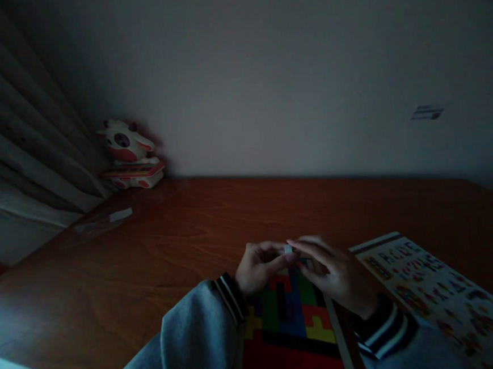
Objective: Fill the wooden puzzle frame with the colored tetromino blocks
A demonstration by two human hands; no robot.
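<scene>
Over the top end of a framed board of coloured blocks (292,357), my two hands meet at a small whitish piece (288,249). My left hand (259,267) pinches that piece between thumb and forefinger. From the other side, my right hand (332,268) reaches in with its fingertips at the piece; its fingers are slightly spread, with the thumb lower. Red, green, blue, yellow and black blocks show in the board below. Part of the board's upper end is hidden by my hands.
A printed sheet (434,295) with letters and small pictures lies to the right. On the wooden table (170,253), a cow-shaped toy (131,154) stands at the back left, near a clear plastic wrapper (100,223). A curtain (20,122) hangs at the left.
</scene>
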